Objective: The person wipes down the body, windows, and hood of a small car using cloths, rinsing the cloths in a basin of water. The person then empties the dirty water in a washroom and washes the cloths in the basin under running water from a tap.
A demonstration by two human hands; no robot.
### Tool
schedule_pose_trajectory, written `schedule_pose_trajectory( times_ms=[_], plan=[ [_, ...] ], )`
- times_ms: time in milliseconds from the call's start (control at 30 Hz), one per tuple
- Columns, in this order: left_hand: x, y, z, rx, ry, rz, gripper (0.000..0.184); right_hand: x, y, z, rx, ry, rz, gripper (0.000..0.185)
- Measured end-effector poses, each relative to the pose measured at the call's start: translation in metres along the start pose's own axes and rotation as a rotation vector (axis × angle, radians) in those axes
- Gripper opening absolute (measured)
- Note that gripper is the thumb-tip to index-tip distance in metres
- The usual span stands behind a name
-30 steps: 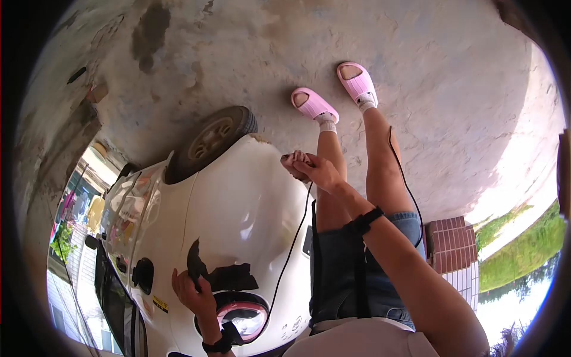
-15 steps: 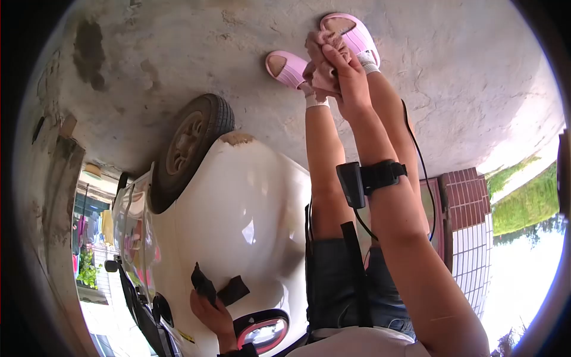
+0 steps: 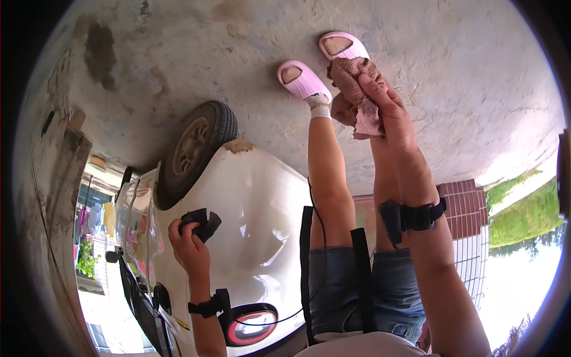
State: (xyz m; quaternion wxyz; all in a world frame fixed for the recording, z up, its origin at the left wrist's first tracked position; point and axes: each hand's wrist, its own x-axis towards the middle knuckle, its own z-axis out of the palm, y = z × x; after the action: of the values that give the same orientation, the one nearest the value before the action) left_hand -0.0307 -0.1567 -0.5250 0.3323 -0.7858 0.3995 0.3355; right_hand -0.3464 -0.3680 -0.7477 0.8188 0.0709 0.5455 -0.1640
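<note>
Over the far right slipper [image 3: 351, 47], as seen from above, a brown cloth [image 3: 352, 77] is bunched in the person's right hand [image 3: 391, 110], thumb and fingers closed tightly on it. Its long axis runs from far to near, leaning slightly right at the near end; the thick crumpled part points far, and a loose flap trails near. On the left, the left hand [image 3: 190, 247] curls its fingers round a crumpled black piece [image 3: 206, 225], whose longer side lies left to right, a ragged end pointing right. That hand is in front of the white car [image 3: 256, 202], between its wheel [image 3: 190, 146] and tail light [image 3: 253, 327]. The ground [image 3: 238, 53] is grey, rough and stained. A red-brown tiled wall [image 3: 461, 208] and grass [image 3: 526, 220] lie right; hanging clothes [image 3: 108, 217] show far left.
</note>
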Motion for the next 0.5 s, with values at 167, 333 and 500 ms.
schedule_pose_trajectory(
  times_ms=[167, 333, 500],
  plan=[
    [-0.003, 0.032, -0.018, 0.102, -0.173, -0.081, 0.027, -0.013, -0.008, -0.038, 0.012, -0.016, 0.108, 0.039],
    [-0.064, 0.023, -0.029, 0.198, -0.504, -0.146, 0.036, -0.014, -0.04, -0.071, -0.029, 0.22, -0.01, 0.049],
    [-0.137, -0.01, 0.003, 0.123, -0.404, -0.109, 0.025, -0.012, -0.069, -0.064, -0.053, 0.038, 0.135, 0.056]
  ],
)
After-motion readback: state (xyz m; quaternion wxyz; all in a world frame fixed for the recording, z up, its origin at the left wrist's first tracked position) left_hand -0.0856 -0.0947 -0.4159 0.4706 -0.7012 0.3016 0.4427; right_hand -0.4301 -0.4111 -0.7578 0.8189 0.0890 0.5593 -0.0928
